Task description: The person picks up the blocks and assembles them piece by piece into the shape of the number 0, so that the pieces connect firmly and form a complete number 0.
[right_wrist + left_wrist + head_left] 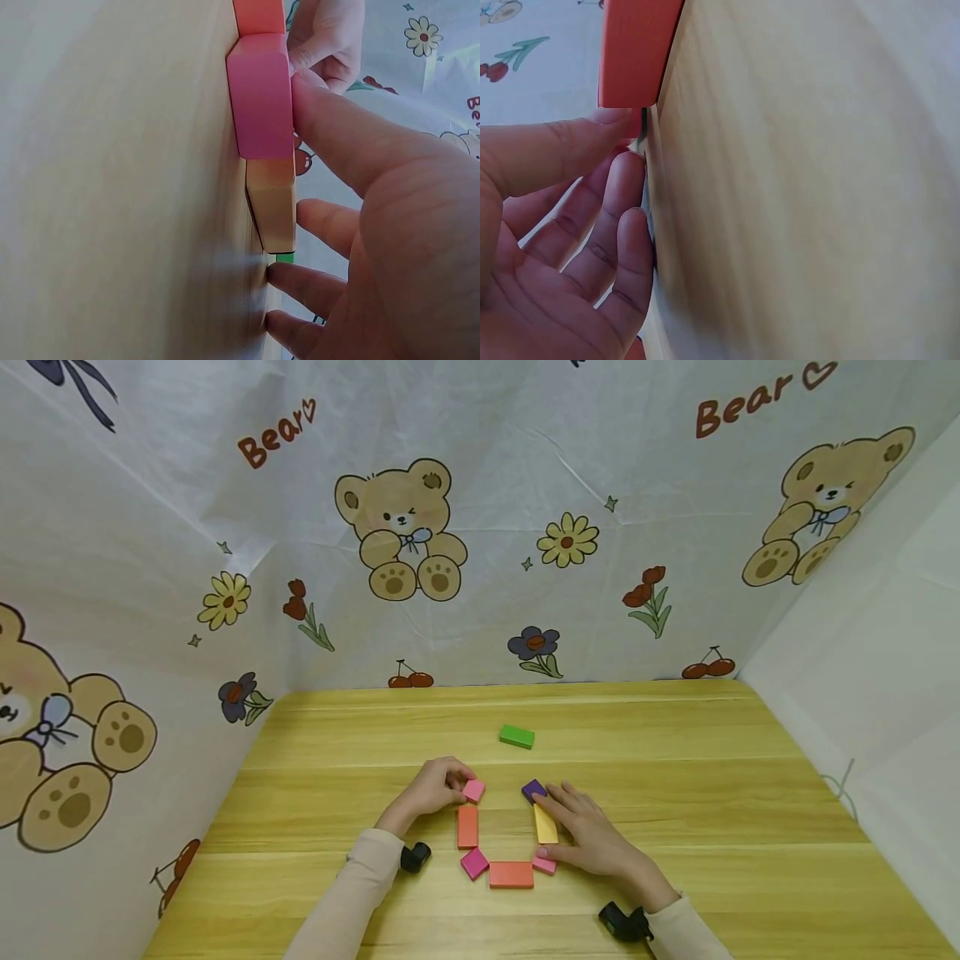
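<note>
My left hand [435,789] pinches a small pink block [474,791] between thumb and fingers at the upper left of a ring of blocks. Just below it lies an orange-red block [468,827], large in the left wrist view. My right hand [592,835] spreads over the ring's right side with its fingers extended. Its thumb touches a pink block [262,97], and its fingers reach over a yellow block [546,824] to a purple block [533,790]. At the bottom are a magenta block [474,863] and another orange-red block [512,875].
Beyond the ring, a green block [517,737] lies alone on the wooden table [360,727]. A cloth with printed bears [405,531] hangs behind the table. Black wrist cameras [624,923] sit near both sleeves.
</note>
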`<state>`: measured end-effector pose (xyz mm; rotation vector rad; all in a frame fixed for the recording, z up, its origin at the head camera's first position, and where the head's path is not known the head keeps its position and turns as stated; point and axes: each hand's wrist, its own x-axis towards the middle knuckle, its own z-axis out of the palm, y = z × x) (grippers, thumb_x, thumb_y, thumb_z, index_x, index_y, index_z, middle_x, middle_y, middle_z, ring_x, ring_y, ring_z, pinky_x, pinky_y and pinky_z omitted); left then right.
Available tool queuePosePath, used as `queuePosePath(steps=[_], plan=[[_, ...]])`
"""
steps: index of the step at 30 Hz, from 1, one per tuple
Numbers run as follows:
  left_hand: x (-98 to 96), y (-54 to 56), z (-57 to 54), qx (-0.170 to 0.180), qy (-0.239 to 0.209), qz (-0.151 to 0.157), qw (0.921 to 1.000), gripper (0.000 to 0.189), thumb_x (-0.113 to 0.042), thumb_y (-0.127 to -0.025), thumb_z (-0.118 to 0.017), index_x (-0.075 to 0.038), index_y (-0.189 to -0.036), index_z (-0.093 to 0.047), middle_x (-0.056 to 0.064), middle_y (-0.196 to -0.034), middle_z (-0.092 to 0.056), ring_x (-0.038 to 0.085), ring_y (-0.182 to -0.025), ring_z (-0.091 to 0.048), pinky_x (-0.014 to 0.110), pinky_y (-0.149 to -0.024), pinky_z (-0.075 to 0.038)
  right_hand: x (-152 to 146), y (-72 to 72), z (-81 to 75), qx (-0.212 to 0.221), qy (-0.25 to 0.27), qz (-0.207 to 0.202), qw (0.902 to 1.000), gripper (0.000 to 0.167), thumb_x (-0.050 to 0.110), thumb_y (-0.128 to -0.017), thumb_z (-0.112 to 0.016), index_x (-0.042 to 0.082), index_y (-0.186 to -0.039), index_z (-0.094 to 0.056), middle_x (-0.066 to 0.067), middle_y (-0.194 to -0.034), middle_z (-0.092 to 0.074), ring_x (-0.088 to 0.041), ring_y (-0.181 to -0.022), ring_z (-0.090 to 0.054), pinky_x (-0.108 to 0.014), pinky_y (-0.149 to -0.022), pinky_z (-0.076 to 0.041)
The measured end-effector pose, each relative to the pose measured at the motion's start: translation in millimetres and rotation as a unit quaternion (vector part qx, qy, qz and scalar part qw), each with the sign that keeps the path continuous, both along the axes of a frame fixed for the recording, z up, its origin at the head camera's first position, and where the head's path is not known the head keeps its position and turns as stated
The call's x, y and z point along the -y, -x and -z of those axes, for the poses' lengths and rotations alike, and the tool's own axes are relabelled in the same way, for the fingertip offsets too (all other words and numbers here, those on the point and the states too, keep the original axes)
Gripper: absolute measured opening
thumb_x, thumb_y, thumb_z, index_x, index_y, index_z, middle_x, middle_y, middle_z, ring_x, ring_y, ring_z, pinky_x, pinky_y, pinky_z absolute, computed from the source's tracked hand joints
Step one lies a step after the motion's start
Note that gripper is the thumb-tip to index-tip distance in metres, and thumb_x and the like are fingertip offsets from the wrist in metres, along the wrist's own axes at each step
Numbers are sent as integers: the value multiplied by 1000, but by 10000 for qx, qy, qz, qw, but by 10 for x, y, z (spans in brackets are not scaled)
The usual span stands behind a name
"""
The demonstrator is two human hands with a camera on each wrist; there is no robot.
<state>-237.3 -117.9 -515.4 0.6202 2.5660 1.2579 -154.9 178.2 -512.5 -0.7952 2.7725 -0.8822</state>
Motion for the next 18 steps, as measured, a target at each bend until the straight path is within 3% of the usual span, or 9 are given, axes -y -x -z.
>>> queuePosePath(steps=[11,18], plan=[[7,-5,-9,-18,29,180,9998,27,7,-79,-74,-3,-105,-72,6,-87,-63,9,-73,-52,20,-64,-47,0,-8,-16,-71,90,-11,9999,73,41,-88,-70,9,-148,-43,-27,-153,-34,-52,-143,-22,-70,-111,-18],[16,-11,-12,12,55,240,9997,28,7,-80,-74,-3,-106,-72,5,-91,-63,9,-75,-53,20,-65,-47,0,8,18,-75,-15,22,10000,74,45,-89,-68,11,-149,-42,-24,-154,-34,-49,-144,-22,-68,-112,-18]])
